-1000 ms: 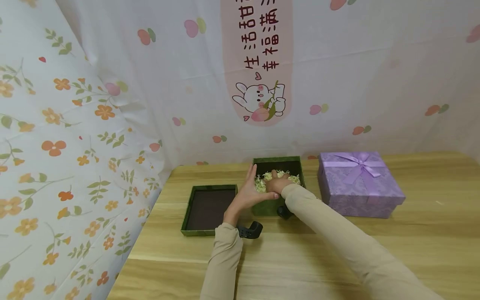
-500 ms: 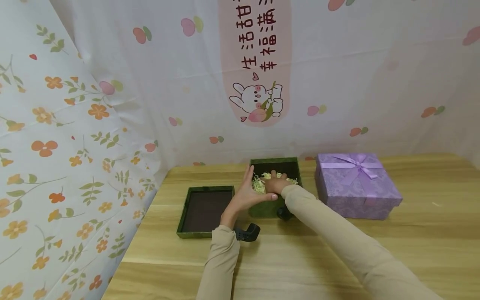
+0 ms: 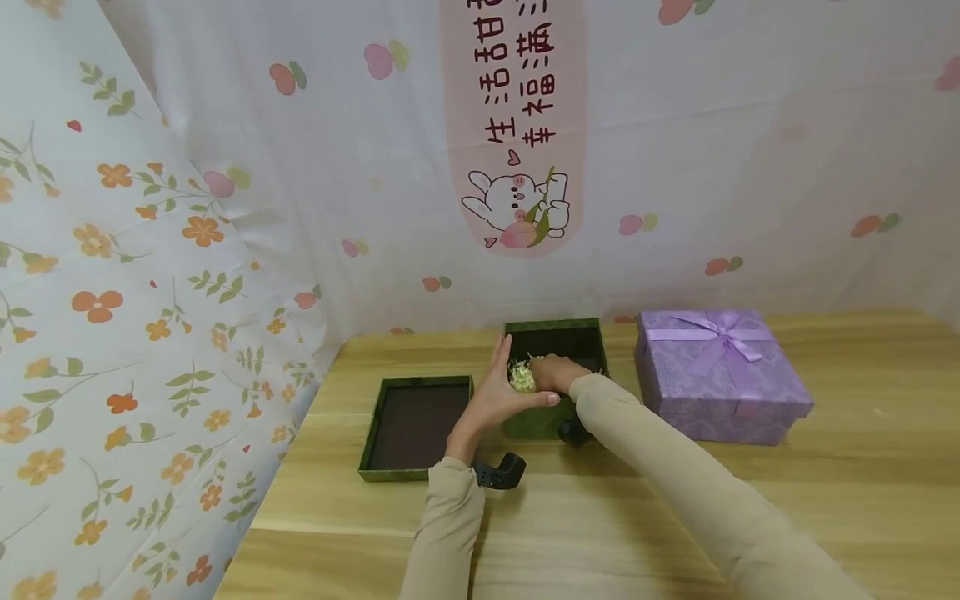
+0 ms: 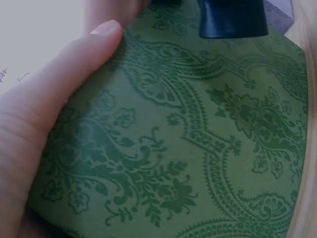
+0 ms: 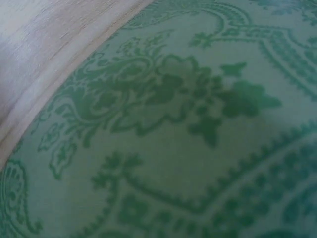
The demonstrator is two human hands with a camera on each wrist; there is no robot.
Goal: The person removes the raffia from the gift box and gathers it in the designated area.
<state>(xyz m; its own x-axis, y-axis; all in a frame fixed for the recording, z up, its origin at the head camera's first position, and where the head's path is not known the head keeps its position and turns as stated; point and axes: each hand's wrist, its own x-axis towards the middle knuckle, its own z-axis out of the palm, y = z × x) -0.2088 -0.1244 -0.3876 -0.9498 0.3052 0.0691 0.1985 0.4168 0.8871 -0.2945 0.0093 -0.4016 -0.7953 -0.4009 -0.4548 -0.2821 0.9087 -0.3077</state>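
A green patterned box [image 3: 531, 427] stands uncovered at the back middle of the table in the head view. Pale yellow-green shredded paper [image 3: 522, 377] is bunched at its left inside. My left hand [image 3: 497, 396] rests at the near left corner, its straight fingers along the left side and the thumb [image 4: 81, 57] along the front rim. Inside the box, my right hand [image 3: 557, 372] grips the shredded paper with curled fingers; its fingertips are hidden. The right wrist view holds only the green patterned box wall [image 5: 168, 99] and some wood.
Left of the box lies a shallow green lid [image 3: 416, 427], dark inside face up. At the right stands a purple gift box [image 3: 723, 375] with a ribbon bow. A printed cloth [image 3: 660, 167] hangs behind the wooden table [image 3: 570, 533]. Black wrist cameras [image 3: 501, 472] are worn on both wrists.
The fingers of my right hand, spread over the shredded paper before, have curled in. The paper is drawn to the left, baring the dark inside on the right. My left hand stays put.
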